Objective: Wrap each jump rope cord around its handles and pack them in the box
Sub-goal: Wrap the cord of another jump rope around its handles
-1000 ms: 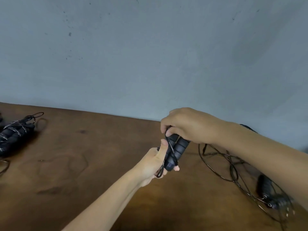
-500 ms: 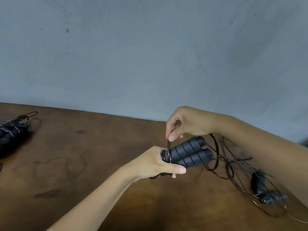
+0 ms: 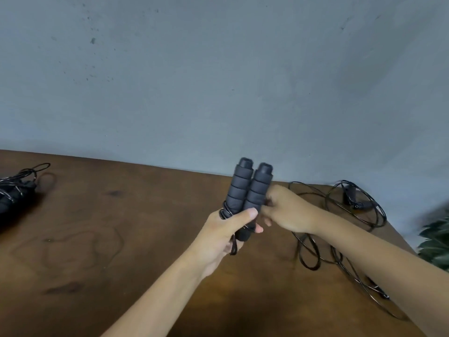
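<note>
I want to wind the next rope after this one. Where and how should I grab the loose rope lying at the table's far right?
Likely by its black handles near the wall, from above: they are the only rigid part, while the loose cord sprawls in tangled loops on the table.

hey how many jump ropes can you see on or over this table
3. One in the left hand, its two handles upright. One wrapped bundle at the table's left edge, partly cut off. One loose rope at the far right. More may lie outside the frame.
</note>
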### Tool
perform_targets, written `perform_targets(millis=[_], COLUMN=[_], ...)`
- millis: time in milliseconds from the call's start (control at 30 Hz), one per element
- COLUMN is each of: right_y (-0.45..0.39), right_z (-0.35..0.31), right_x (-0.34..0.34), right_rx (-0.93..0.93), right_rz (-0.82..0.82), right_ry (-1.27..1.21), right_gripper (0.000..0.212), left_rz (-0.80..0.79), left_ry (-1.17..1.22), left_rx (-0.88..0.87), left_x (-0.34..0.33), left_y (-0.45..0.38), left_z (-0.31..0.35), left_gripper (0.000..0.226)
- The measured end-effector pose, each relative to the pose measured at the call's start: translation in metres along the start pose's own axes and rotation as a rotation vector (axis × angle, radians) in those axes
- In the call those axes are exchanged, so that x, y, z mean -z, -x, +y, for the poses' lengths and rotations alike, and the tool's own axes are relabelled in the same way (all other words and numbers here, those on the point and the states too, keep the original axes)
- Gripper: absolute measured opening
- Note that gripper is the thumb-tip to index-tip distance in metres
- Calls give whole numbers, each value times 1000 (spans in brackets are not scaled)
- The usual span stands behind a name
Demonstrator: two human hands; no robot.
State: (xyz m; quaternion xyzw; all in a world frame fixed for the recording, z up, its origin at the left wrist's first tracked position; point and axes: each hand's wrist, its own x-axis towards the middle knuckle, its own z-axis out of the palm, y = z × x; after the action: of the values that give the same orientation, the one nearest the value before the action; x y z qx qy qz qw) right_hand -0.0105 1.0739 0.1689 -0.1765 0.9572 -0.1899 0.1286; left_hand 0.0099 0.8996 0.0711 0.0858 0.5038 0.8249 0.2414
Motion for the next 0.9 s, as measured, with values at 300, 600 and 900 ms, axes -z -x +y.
perform_targets(millis=[300, 600, 900], right_y=[13, 18, 20], right_z=[-8, -32, -49], right_x=[-15, -16, 0], right_rx=[-68, -44, 108], right_rz=[46, 154, 158], right_ry=[-16, 184, 402], right_gripper=[21, 18, 18], left_rz=[331, 470, 566], left_ry=[279, 272, -215], left_rx=[59, 81, -132], left_x=[12, 29, 37], left_y=[-6, -10, -7], left_z=[-5, -7, -11], left_gripper=[43, 41, 26])
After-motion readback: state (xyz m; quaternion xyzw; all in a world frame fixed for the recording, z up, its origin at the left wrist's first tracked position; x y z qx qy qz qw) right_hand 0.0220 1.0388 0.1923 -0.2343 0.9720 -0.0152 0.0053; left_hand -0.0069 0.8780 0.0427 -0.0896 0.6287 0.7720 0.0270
